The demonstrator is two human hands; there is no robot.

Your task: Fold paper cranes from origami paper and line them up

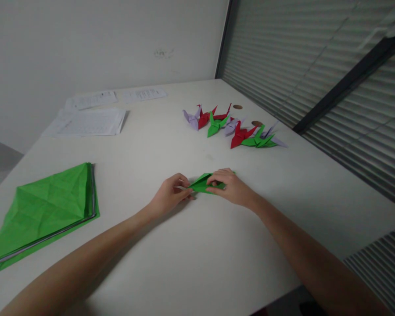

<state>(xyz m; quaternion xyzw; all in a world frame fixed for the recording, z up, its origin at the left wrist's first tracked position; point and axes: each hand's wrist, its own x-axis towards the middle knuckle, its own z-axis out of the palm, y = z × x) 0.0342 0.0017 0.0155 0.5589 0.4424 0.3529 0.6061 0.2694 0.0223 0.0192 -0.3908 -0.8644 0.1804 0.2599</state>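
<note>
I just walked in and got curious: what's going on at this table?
A person is handling a piece of folded green paper with both bare hands. The left hand pinches its left end, while the right hand grips it farther right. Beyond, nearer the window blinds, sit red, green and lilac paper birds. At left lies a paper stack topped with creased green, with white papers behind.

The small folded piece [200, 186] at the frame's centre is thin, matt green paper, sharply creased. The stack [49, 199] at left shows matt, wrinkled green paper on top. Crisp, matt paper makes up the folded birds [231, 127] right of upper centre; the sheets [92, 122] at upper left look like smooth white paper. The tabletop [145, 153] is smooth, faintly satiny.
</note>
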